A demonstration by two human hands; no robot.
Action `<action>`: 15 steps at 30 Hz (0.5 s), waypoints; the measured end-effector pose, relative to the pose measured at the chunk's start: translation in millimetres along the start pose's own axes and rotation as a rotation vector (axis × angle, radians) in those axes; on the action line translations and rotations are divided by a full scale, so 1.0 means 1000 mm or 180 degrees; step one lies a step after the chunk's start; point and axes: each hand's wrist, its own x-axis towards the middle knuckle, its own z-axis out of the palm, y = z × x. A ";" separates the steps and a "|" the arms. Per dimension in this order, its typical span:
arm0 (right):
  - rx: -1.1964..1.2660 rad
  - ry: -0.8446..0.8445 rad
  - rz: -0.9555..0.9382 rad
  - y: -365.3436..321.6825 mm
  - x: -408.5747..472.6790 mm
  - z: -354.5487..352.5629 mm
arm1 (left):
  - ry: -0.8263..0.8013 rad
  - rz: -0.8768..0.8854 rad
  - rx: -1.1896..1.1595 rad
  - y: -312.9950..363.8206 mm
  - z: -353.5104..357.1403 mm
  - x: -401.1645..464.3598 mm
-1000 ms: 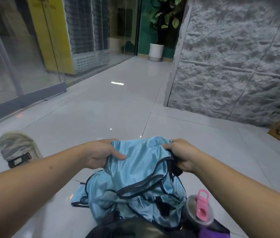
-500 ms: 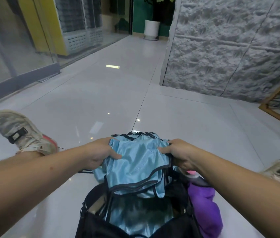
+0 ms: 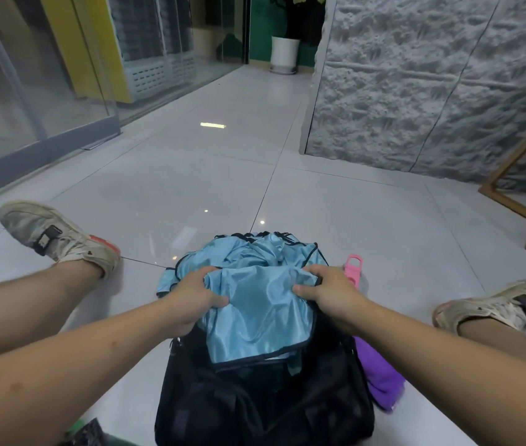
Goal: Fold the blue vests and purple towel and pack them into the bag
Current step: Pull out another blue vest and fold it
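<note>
A light blue vest with dark trim hangs bunched over the open top of a black bag on the floor between my legs. My left hand grips the vest's left edge. Its right edge is held by my right hand. More blue vest fabric lies heaped on the floor just beyond the bag. A purple towel lies crumpled against the bag's right side, partly hidden by my right forearm.
A pink bottle cap pokes out behind my right hand. My shoes rest on the white tiled floor at left and right. A wooden frame stands at right by a grey textured wall.
Both hands have lowered the vest from in front of me onto the bag's opening. The view has tipped down, so the bag, towel and both shoes now show.
</note>
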 end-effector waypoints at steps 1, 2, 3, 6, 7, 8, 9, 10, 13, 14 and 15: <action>-0.0328 0.0092 -0.0202 0.006 -0.005 0.002 | 0.0115 0.0018 0.0048 -0.006 0.001 -0.002; -0.0614 0.0148 -0.0368 0.011 -0.010 0.003 | 0.0205 0.0063 0.0175 -0.010 0.005 -0.008; -0.0819 0.0165 -0.0498 0.017 -0.016 0.005 | 0.0261 0.0102 0.0290 -0.014 0.008 -0.014; -0.1184 0.0233 -0.0781 0.035 -0.027 0.012 | 0.0291 0.0240 0.0744 -0.027 0.018 -0.020; -0.1302 0.0259 -0.0815 0.040 -0.029 0.014 | 0.0262 0.0351 0.0892 -0.030 0.021 -0.023; -0.1414 0.0267 -0.0812 0.045 -0.031 0.017 | 0.0238 0.0414 0.1060 -0.035 0.022 -0.021; -0.1506 0.0250 -0.0788 0.048 -0.032 0.019 | 0.0242 0.0534 0.1192 -0.037 0.025 -0.022; -0.1582 0.0230 -0.0747 0.051 -0.032 0.020 | 0.0222 0.0547 0.1376 -0.039 0.027 -0.022; -0.1727 0.0199 -0.0600 0.058 -0.032 0.027 | 0.0129 0.0640 0.1764 -0.049 0.032 -0.019; -0.1766 0.0178 -0.0543 0.060 -0.031 0.029 | 0.0078 0.0626 0.1863 -0.052 0.033 -0.017; -0.1835 0.0127 -0.0435 0.061 -0.028 0.032 | -0.0031 0.0614 0.1916 -0.056 0.035 -0.013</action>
